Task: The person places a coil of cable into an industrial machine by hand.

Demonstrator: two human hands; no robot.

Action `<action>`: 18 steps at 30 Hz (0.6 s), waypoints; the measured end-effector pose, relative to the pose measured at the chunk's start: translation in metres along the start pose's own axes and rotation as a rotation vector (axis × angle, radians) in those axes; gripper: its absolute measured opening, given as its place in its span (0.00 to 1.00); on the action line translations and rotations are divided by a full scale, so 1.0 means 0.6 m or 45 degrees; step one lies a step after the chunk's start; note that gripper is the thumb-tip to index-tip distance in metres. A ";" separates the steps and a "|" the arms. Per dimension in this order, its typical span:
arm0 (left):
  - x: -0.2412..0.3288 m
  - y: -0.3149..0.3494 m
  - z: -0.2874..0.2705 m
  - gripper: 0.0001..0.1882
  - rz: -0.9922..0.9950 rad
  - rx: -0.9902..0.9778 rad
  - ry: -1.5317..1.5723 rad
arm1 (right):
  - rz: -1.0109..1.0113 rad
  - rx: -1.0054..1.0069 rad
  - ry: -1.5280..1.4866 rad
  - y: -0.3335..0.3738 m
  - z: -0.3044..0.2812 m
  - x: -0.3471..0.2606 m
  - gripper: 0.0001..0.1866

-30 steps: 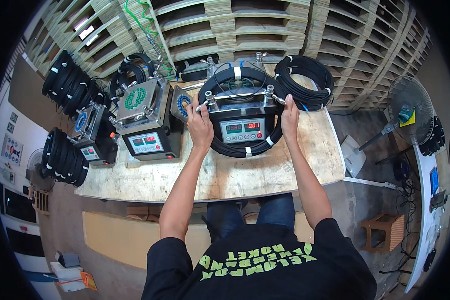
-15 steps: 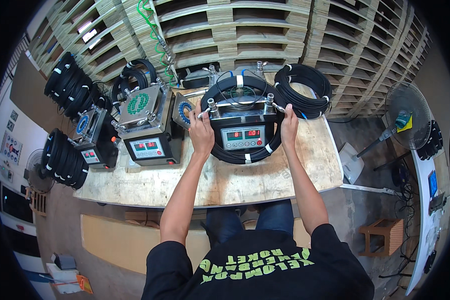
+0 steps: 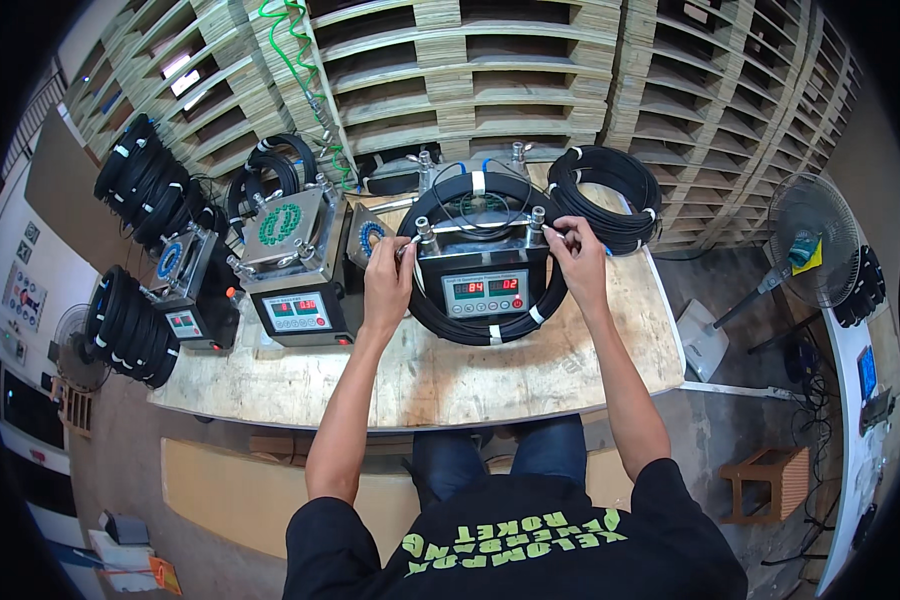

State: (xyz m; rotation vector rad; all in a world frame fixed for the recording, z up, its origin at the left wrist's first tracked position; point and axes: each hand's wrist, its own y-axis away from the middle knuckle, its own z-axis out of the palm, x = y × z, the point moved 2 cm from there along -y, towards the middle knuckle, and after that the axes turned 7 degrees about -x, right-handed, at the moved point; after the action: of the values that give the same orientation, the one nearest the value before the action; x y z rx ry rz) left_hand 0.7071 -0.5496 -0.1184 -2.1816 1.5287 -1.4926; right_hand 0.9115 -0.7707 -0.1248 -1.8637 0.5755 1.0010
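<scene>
In front of me stands a dark box-shaped machine (image 3: 440, 268) with a lit red digital panel (image 3: 486, 292) and metal knobs on its top corners. A coil of black cable (image 3: 497, 330), banded with white ties, loops around its front. At the machine's left top corner, my left hand (image 3: 386, 285) has its fingers closed on a small metal lever (image 3: 407, 243). My right hand (image 3: 580, 268) pinches the matching lever (image 3: 569, 238) at the right corner. My fingertips partly hide both levers.
Two similar machines, a larger one (image 3: 288, 262) and a smaller one (image 3: 190, 285), stand to the left on the wooden table (image 3: 470, 385). Black cable coils (image 3: 605, 200) lie behind right, others (image 3: 130, 325) at the left edge. Stacked pallets (image 3: 460, 75) rise behind; a fan (image 3: 815, 235) stands right.
Both hands have shifted slightly, with their fingers now curled more tightly at the levers. The red reading on the middle machine's panel differs. The view has tilted a little.
</scene>
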 end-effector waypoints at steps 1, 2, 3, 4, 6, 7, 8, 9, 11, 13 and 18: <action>-0.002 -0.003 -0.004 0.08 0.007 -0.064 0.034 | 0.012 -0.061 0.021 -0.002 0.002 -0.001 0.07; -0.007 -0.006 -0.006 0.08 0.009 -0.061 0.031 | 0.027 -0.030 -0.085 -0.003 0.006 0.008 0.08; -0.010 -0.009 -0.005 0.08 0.158 -0.056 -0.095 | 0.024 -0.030 -0.087 -0.004 0.006 0.011 0.08; -0.006 -0.010 -0.006 0.07 0.305 -0.052 -0.219 | 0.013 -0.020 -0.137 -0.004 0.005 0.012 0.08; -0.004 -0.010 -0.008 0.07 0.359 -0.059 -0.282 | 0.008 -0.019 -0.183 -0.008 -0.001 0.015 0.09; -0.002 -0.013 -0.009 0.07 0.417 -0.067 -0.344 | 0.006 -0.016 -0.184 -0.010 -0.002 0.015 0.09; -0.003 -0.014 -0.011 0.07 0.421 -0.067 -0.344 | 0.030 -0.053 -0.210 -0.012 -0.002 0.017 0.08; -0.006 -0.012 -0.013 0.07 0.380 -0.082 -0.263 | 0.055 -0.090 -0.236 -0.013 -0.003 0.020 0.08; -0.004 -0.018 -0.014 0.07 0.339 -0.094 -0.179 | 0.077 -0.162 -0.183 -0.018 -0.013 0.034 0.08; -0.013 -0.024 -0.019 0.10 0.067 -0.135 0.083 | 0.102 -0.245 -0.138 -0.027 -0.011 0.045 0.09; -0.089 -0.096 -0.024 0.27 -0.251 -0.173 0.451 | 0.148 -0.051 -0.316 -0.080 -0.012 0.041 0.14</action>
State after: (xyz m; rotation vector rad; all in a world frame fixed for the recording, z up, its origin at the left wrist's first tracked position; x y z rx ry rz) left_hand 0.7340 -0.4742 -0.1142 -2.2946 1.5895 -1.9830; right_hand 0.9625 -0.7540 -0.1192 -1.7218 0.5221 1.3070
